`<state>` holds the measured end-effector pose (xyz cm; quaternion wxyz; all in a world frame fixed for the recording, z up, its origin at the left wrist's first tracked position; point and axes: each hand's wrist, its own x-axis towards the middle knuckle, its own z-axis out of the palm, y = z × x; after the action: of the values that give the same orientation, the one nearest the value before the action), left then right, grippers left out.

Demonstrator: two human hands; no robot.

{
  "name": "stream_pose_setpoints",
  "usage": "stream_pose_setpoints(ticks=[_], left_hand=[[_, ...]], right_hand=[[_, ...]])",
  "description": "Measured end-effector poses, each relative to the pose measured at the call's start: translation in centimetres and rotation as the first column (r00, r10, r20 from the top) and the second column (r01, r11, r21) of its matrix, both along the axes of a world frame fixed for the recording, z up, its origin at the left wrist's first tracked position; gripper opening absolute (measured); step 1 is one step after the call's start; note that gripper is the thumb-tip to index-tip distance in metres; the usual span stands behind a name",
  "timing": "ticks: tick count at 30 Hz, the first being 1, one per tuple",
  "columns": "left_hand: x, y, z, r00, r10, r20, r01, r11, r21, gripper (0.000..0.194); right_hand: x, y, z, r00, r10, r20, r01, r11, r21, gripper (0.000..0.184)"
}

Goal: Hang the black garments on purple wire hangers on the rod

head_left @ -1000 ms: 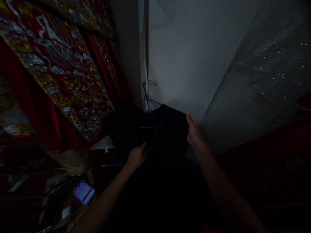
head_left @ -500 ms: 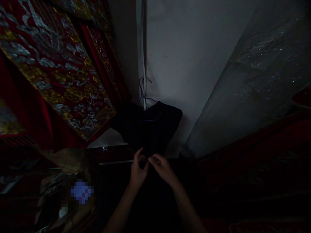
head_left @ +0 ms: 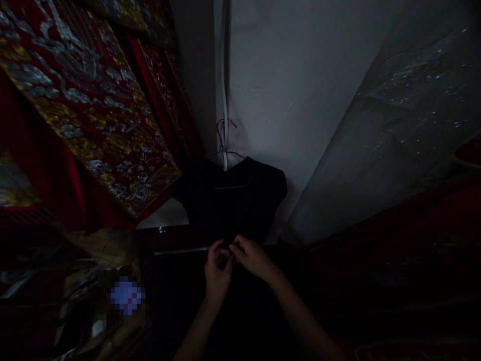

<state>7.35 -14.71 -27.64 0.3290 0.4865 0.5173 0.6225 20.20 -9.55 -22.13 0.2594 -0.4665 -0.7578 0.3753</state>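
The frame is very dim; the pale wall [head_left: 285, 75] catches faint light, while the lower right sinks into near-black.

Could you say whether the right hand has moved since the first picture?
Yes; against the white strip, the right hand has moved lower and closer, from the edge of the dark garment to its front.

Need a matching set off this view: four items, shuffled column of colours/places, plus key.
1. Hanger
2. Garment
3. Embroidered cloth
4. Left hand

A. Low at the garment's front, fingertips close to those of the right hand
B. Red with gold and silver patterns
C. Purple, hook above the neckline
D. Near-black, hanging in front of the pale wall

Pairs: 1-C; 2-D; 3-B; 4-A
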Motion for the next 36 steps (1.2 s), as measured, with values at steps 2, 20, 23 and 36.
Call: stream_pose_setpoints(ticks=[2,20,23,36], left_hand=[[0.2,-0.1,-0.1,1.0,0.001,0.003,-0.001,1.0,-0.011,0.04],[2.7,4.9,-0.5,0.884,-0.159,-0.44,0.142,0.987,-0.071,0.018],[0.9,6.4,2.9,0.869,-0.207,-0.45,0.214,0.976,-0.036,0.022],[-4.2,12.2,20.7,0.707,0.164,-0.688,0.265,0.84,0.473,0.013]], right_hand=[[0.1,-0.1,-0.3,1.0,0.028,0.0,-0.028,0.999,-0.031,0.019],[-0.4,11.0,15.8,0.571,-0.236,-0.787,-0.144,0.914,-0.378,0.027],[-1.0,9.7,16.2,0.542,-0.184,-0.82,-0.115,0.95,-0.289,0.027],[-1.6,10.0,12.0,0.848,-0.134,-0.513,0.241,0.96,0.146,0.024]])
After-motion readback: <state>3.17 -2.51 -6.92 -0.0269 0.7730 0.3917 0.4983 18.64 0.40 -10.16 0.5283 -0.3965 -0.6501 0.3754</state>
